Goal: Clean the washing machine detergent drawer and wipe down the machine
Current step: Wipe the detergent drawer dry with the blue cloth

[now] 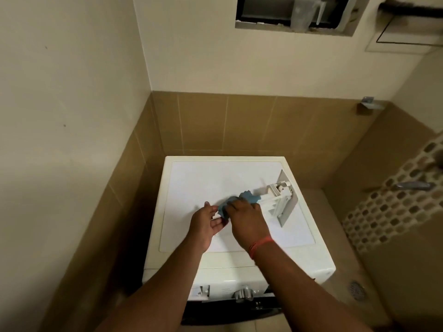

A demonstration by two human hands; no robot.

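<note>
The white detergent drawer (278,202) lies on top of the white washing machine (203,178), its grey front panel pointing right. A blue cloth (248,197) is bunched over the drawer's left end. My right hand (244,219) grips the cloth and presses it on the drawer. My left hand (207,221) holds the drawer's near left end between curled fingers and thumb. That end is mostly hidden by both hands and the cloth.
The machine stands in a corner with tan tiled walls left and behind. Its control knob (243,293) and the open drawer slot (202,291) face me below. A floor drain (357,289) lies to the right, and a tap (413,185) sticks out of the mosaic wall.
</note>
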